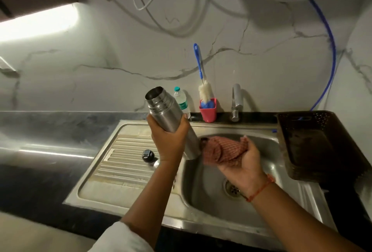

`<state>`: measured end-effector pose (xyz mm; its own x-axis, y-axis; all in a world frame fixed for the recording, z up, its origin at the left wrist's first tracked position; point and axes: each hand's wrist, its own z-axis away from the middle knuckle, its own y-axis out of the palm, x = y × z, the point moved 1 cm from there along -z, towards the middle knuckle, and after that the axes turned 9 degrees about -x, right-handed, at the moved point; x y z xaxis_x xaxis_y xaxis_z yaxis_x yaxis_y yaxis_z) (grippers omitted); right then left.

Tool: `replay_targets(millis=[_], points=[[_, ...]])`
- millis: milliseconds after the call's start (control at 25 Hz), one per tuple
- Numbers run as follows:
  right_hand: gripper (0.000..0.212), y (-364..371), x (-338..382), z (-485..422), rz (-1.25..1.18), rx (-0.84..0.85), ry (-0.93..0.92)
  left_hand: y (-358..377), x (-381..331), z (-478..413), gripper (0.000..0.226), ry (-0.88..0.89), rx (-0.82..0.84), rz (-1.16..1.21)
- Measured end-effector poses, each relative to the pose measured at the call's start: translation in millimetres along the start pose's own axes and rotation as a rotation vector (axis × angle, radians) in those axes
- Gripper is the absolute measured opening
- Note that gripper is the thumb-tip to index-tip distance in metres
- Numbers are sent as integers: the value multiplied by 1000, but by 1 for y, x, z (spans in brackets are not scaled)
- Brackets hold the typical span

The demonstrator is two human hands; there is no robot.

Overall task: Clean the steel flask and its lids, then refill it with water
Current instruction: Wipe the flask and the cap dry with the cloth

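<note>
Right hand: near, clutching a reddish checked cloth at the steel flask's base. Left hand: wrapped round the flask, which tilts open-mouthed over the sink. Black lid: left drainboard. Step: probably wiping the exterior. Next: lids, then the refill.

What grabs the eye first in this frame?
The open steel flask, tilted in the left hand above the sink, its base at the reddish cloth held in the right hand. Behind, a blue-handled bottle brush stands in a pink cup beside the tap; a black lid lies on the drainboard.
</note>
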<state>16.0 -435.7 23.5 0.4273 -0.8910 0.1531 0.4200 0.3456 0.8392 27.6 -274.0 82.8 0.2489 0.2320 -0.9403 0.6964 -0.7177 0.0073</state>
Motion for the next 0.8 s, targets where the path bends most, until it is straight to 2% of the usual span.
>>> replay_targets(millis=[120, 200, 360, 560, 800], points=[[75, 15, 4, -11, 52, -16, -105, -28, 19, -23, 66, -5, 1, -50], [71, 21, -11, -23, 100, -83, -134, -53, 32, -46, 65, 2, -39, -64], [50, 20, -56, -42, 239, -149, -159, -106, 68, -90, 60, 33, -107, -177], [50, 27, -97, -62, 342, -235, -190, -158, 123, -115, 63, -81, -131, -250], [55, 21, -127, -73, 335, -296, -160, -184, 174, -126, 64, -187, -88, -283]])
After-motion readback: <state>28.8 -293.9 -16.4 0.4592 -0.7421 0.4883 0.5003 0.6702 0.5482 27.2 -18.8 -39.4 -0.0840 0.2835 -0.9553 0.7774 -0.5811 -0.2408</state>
